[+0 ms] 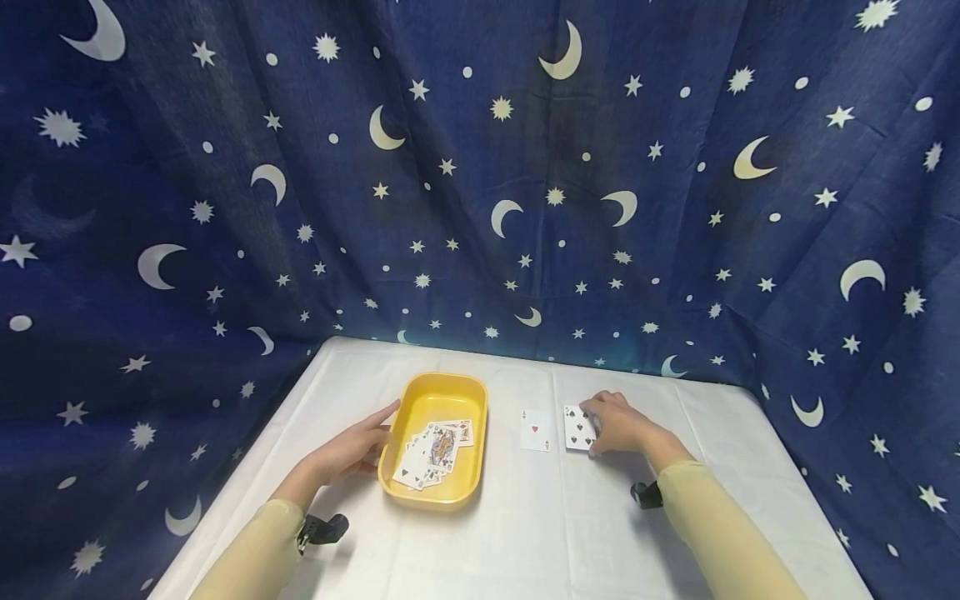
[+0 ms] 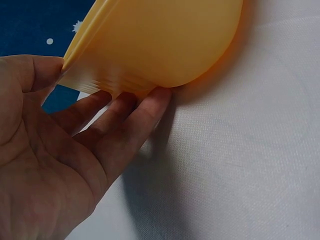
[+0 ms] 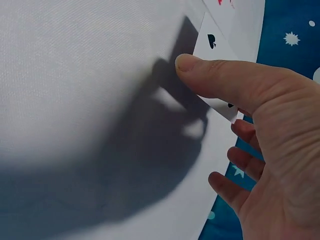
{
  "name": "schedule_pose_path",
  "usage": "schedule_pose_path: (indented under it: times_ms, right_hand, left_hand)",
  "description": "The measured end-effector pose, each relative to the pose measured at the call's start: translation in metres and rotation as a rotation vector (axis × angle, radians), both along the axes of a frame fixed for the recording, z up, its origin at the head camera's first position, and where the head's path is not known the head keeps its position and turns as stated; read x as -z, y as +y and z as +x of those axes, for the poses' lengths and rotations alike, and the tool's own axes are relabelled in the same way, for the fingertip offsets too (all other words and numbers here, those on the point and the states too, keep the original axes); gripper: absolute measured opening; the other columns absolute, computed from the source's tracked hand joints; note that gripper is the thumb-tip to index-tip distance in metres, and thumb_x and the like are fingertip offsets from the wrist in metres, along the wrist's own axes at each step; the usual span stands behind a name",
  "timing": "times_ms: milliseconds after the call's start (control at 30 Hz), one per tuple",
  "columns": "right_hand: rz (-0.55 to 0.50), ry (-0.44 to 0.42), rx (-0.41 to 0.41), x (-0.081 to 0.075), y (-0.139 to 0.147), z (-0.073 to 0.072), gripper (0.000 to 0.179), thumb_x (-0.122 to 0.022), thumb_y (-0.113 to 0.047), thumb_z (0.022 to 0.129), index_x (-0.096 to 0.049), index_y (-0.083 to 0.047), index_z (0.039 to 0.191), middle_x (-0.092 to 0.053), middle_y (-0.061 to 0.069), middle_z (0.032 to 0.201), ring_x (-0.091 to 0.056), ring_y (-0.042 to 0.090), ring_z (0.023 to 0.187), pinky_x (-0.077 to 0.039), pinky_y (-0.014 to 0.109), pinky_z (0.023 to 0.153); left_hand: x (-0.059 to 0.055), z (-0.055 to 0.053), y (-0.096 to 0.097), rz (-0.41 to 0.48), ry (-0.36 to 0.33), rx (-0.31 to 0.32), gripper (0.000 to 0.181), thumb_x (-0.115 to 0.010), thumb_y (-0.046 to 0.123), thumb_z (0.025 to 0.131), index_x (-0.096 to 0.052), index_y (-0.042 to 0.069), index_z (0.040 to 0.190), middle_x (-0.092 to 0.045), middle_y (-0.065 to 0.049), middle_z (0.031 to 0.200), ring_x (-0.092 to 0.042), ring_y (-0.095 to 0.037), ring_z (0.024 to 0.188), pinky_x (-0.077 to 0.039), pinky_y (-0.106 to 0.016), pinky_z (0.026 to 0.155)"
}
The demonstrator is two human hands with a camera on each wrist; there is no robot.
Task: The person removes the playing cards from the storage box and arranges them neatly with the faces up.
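Note:
My left hand [image 1: 352, 450] is beside the yellow tray [image 1: 483, 417], its thumb at the rim and the other fingertips against the outer wall below. Several playing cards [image 1: 418, 452] lie face up and overlapping inside the tray, a queen among them. To the right, my right hand [image 1: 621, 425] pinches a white playing card with spades [image 1: 576, 427], thumb [image 3: 215, 75] across its face and fingers behind. An ace of hearts [image 1: 535, 432] lies face up on the table just left of that card. In the right wrist view, the thumb covers part of the spade card [image 3: 212, 47].
A white cloth covers the table [image 1: 525, 542]. Behind it and along both sides hangs a dark blue curtain [image 1: 465, 208] with moons and stars. Each wrist carries a black camera mount, with the left one [image 1: 326, 529] close over the cloth.

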State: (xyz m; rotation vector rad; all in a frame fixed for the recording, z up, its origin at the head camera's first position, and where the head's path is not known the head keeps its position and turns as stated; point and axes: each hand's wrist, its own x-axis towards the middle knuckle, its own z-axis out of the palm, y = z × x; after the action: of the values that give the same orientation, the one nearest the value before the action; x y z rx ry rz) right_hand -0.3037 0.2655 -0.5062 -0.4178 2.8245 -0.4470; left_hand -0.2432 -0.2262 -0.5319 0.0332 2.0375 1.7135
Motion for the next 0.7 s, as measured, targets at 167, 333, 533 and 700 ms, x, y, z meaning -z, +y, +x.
schedule_pose_path:
  times_ms: [167,333,533,700]
  right_hand:
    - [0.001,-0.019,0.024,0.007,0.001,0.0,0.087,-0.095,-0.023,0.066,-0.058,-0.007,0.143,-0.052,0.016,0.14,-0.044,0.036,0.128,-0.037,0.059,0.111]
    - [-0.001,-0.035,0.03,0.012,0.003,0.0,0.087,-0.095,-0.023,0.066,-0.058,-0.007,0.143,-0.051,0.017,0.142,-0.043,0.038,0.131,-0.036,0.06,0.111]
    - [0.0,-0.053,0.031,0.017,0.003,-0.001,0.086,-0.095,-0.022,0.066,-0.058,-0.006,0.142,-0.051,0.017,0.142,-0.043,0.038,0.131,-0.035,0.06,0.111]
    - [0.003,-0.068,0.037,0.019,0.003,0.0,0.086,-0.094,-0.021,0.066,-0.058,-0.007,0.143,-0.051,0.017,0.143,-0.042,0.038,0.132,-0.035,0.061,0.112]
  left_hand:
    - [0.0,0.0,0.0,0.002,-0.002,0.007,0.07,-0.05,0.018,0.105,-0.017,0.029,0.166,-0.061,-0.017,0.135,-0.064,-0.031,0.11,-0.058,-0.047,0.086]
    - [0.0,0.0,0.0,-0.001,-0.003,0.001,0.071,-0.051,0.018,0.104,-0.018,0.03,0.166,-0.061,-0.017,0.137,-0.064,-0.03,0.109,-0.058,-0.046,0.086]
    - [0.0,0.0,0.0,0.007,-0.006,0.003,0.072,-0.052,0.017,0.104,-0.018,0.029,0.166,-0.058,-0.019,0.14,-0.063,-0.031,0.111,-0.057,-0.046,0.086]
    - [-0.001,0.0,0.0,-0.004,-0.012,-0.005,0.071,-0.052,0.019,0.104,-0.019,0.03,0.165,-0.06,-0.016,0.137,-0.063,-0.03,0.11,-0.058,-0.046,0.086]
